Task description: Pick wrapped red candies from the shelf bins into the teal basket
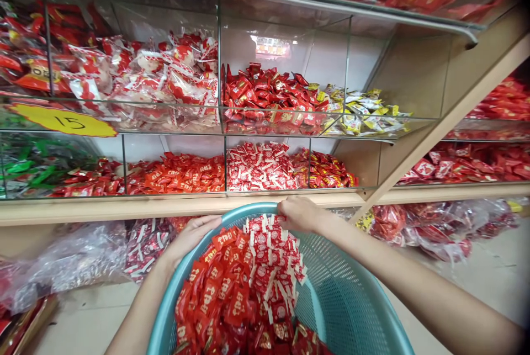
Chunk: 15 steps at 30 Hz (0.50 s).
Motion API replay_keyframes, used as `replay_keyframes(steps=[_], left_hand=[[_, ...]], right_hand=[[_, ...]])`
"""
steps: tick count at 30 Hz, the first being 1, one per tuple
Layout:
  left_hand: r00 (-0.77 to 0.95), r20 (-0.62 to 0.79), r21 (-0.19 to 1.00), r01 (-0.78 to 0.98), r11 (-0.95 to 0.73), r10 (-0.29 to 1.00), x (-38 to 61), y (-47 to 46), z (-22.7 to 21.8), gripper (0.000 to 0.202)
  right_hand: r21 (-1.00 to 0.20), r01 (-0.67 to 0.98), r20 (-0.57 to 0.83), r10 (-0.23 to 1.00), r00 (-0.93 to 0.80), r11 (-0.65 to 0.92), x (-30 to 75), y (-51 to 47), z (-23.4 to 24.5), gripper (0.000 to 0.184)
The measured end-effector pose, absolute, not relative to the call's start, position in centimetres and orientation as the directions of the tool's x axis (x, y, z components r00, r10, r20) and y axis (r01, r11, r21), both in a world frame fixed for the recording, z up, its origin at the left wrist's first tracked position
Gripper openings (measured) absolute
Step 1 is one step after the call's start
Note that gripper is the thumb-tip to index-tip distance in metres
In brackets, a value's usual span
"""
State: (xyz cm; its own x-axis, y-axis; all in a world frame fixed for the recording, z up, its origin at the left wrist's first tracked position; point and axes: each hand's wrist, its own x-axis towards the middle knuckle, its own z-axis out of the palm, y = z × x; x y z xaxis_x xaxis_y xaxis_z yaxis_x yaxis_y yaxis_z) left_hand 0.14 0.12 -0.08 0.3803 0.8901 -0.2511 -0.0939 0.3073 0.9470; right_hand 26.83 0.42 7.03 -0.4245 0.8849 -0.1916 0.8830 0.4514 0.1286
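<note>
A teal plastic basket (364,283) with perforated walls is tilted towards me just in front of the shelf. My left hand (192,239) supports its left side, with the fingers stretched along the outside of the rim. On the far rim, my right hand (300,214) is closed around the edge, fingers curled inward. Inside lie orange-red wrapped candies (219,283) on the left and red-and-white wrapped candies (275,261) near my right hand. Darker red wrapped candies (281,333) show at the bottom, partly cut off by the frame.
Glass-fronted shelf bins ahead hold red-and-white candies (263,167), orange-red candies (182,173) and yellow-and-white packets (364,109). A yellow price tag (62,120) reads 15. Clear plastic bags of candy (78,255) lie below the wooden shelf edge (103,208).
</note>
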Motion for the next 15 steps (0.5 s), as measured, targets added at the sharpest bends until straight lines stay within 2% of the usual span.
replay_keyframes(steps=[6,15], left_hand=[[0.393,-0.258,0.944,-0.091,0.317,0.883,0.1,0.2,-0.1,0.03],[0.384,-0.258,0.944,-0.096,0.316,0.887,0.0,0.2,-0.4,0.032]], right_hand=[[0.213,0.875,-0.234,0.892,-0.387,0.435,24.3,0.3,7.1,0.025],[0.161,0.883,-0.228,0.887,-0.401,0.44,23.7,0.4,6.5,0.023]])
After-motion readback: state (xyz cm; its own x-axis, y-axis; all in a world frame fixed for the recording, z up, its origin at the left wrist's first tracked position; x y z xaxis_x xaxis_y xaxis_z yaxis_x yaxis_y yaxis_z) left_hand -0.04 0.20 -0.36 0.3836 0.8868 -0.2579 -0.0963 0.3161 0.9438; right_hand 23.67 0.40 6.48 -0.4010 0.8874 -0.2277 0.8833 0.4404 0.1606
